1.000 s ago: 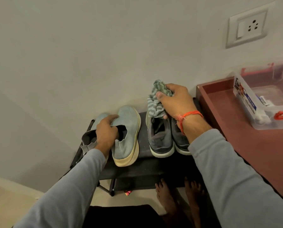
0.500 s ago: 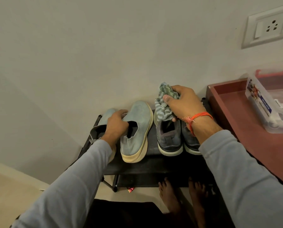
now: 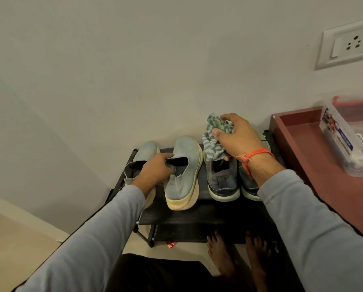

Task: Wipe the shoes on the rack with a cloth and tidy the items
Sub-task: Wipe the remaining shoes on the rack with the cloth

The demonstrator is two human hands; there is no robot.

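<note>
Four shoes sit toe-to-wall on the black rack (image 3: 197, 213), head view only. Left hand (image 3: 155, 169) reaches into the collars of the pale blue slip-on pair (image 3: 184, 165), fingers hooked over the inner edges. Right hand (image 3: 237, 140) is clenched round a bunched striped cloth (image 3: 213, 142), pressed onto the toe of the near dark grey shoe (image 3: 220, 178).

Risk, as I judge it: pushing hard toward the wall could skid the grey shoe or rock the light rack; loose cloth ends may drag over the blue pair.

Hidden: the right grey shoe (image 3: 248, 184) lies mostly under wrist and sleeve. Lower shelf is dark and unreadable. Clear box (image 3: 345, 142) on the red-brown tabletop (image 3: 302, 144) is cut off at the frame edge.
</note>
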